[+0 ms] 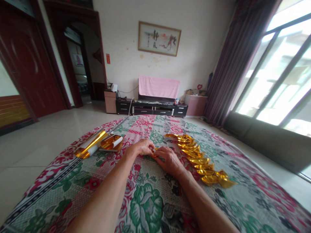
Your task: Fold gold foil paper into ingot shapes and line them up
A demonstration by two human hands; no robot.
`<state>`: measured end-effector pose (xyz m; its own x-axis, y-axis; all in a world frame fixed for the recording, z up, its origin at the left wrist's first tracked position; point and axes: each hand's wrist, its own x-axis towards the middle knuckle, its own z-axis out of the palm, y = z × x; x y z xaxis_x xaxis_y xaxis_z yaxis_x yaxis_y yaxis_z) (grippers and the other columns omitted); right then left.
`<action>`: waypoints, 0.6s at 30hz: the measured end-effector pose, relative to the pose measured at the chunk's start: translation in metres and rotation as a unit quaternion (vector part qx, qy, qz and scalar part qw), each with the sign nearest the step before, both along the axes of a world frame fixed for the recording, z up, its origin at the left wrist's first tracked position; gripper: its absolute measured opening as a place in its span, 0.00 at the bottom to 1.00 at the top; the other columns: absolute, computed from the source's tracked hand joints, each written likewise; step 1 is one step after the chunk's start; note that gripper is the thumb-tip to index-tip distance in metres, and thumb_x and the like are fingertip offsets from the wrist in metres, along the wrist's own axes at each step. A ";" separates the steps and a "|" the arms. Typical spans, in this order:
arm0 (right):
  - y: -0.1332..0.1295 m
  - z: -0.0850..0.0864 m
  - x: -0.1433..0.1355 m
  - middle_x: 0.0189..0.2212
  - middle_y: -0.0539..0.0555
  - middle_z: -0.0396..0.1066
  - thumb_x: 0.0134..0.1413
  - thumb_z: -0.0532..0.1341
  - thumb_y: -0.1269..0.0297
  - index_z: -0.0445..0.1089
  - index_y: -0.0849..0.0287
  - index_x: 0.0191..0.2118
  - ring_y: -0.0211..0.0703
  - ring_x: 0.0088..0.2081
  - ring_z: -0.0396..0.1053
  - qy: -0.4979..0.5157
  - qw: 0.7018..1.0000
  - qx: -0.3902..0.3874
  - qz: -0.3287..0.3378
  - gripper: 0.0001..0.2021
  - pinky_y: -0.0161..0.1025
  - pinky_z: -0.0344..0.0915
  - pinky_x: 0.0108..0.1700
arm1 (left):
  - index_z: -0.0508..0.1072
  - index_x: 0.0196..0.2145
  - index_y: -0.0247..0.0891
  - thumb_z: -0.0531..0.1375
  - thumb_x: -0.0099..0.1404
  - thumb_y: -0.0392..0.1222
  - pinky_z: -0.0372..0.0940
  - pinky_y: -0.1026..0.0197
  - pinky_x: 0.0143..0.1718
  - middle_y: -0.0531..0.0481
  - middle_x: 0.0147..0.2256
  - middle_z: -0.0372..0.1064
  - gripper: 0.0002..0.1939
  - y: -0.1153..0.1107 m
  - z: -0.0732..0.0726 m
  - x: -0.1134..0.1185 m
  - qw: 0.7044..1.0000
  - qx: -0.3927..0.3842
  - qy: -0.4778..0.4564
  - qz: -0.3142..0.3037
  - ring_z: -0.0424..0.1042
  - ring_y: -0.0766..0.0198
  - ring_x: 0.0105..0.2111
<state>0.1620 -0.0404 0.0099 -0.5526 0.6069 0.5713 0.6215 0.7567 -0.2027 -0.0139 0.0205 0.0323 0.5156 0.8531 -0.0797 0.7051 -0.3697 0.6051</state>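
Observation:
Over the middle of the flowered cloth (145, 207), my left hand (143, 148) and my right hand (167, 158) meet, fingers pinched together on a small piece of gold foil paper (154, 150). Most of that piece is hidden by my fingers. To the right of my right hand runs a row of folded gold foil paper pieces (194, 155), overlapping one another. Left of my left hand lie a rolled gold foil sheet (93, 144) and a stack of gold foil paper (111, 143) with its top sheet curling to show white.
Beyond the cloth's far edge stands a low black TV cabinet (155, 109), with a pink cloth (159, 86) draped over what stands on it. A purple curtain (239, 61) and large window are at right. A dark red door (31, 61) is at left.

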 end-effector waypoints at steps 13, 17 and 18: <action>-0.007 0.005 0.000 0.34 0.52 0.71 0.48 0.56 0.75 0.71 0.57 0.32 0.39 0.38 0.67 0.017 0.999 -0.035 0.029 0.09 0.38 0.61 0.44 | 0.75 0.33 0.36 0.55 0.44 0.39 0.50 0.70 0.20 0.56 0.21 0.65 0.16 -0.006 0.006 0.000 1.000 0.011 0.017 -0.008 0.57 0.72 0.20; -0.007 0.005 0.001 0.36 0.51 0.71 0.46 0.57 0.76 0.72 0.56 0.31 0.39 0.39 0.67 0.042 0.997 -0.058 0.037 0.10 0.38 0.61 0.45 | 0.75 0.29 0.35 0.53 0.47 0.38 0.52 0.70 0.22 0.56 0.22 0.65 0.14 -0.006 0.008 -0.004 0.999 0.023 -0.004 -0.044 0.59 0.71 0.22; -0.007 0.005 0.002 0.36 0.51 0.71 0.45 0.57 0.76 0.72 0.56 0.31 0.39 0.39 0.67 0.046 0.996 -0.065 0.036 0.10 0.38 0.61 0.46 | 0.75 0.29 0.35 0.52 0.47 0.37 0.53 0.70 0.23 0.56 0.22 0.65 0.14 -0.005 0.007 -0.005 0.998 0.025 -0.008 -0.050 0.59 0.71 0.22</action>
